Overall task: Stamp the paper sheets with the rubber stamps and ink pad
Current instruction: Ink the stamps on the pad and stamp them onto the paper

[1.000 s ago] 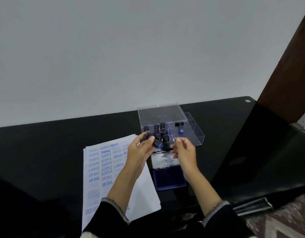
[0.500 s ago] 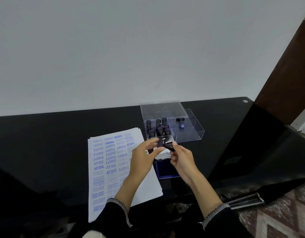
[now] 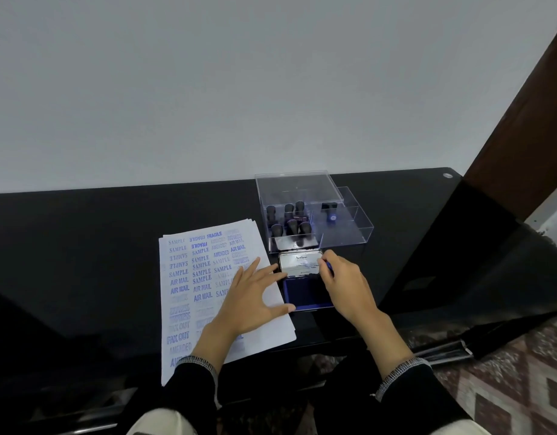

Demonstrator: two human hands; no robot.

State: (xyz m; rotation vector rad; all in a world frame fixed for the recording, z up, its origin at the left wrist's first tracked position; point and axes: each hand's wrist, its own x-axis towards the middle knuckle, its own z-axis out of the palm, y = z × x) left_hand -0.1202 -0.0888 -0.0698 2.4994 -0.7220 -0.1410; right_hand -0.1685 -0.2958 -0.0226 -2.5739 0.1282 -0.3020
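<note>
White paper sheets (image 3: 189,277) carry blue stamped words beside a deep-blue ink pad (image 3: 302,295) on a black table (image 3: 82,246).

The ink pad lid (image 3: 300,262) reads "Artline"; paper sheets (image 3: 189,277) show "SAMPLE", "FRAGILE", seemingly "AMENDED".

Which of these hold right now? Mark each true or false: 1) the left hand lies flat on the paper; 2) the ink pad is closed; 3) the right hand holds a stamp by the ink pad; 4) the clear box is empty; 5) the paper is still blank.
1) True: the left hand rests spread on the paper.
2) False: the ink pad is open, lid up.
3) True: the right hand grips a stamp at the pad's edge.
4) False: the clear box holds several stamps.
5) False: the paper carries many blue prints.
</note>
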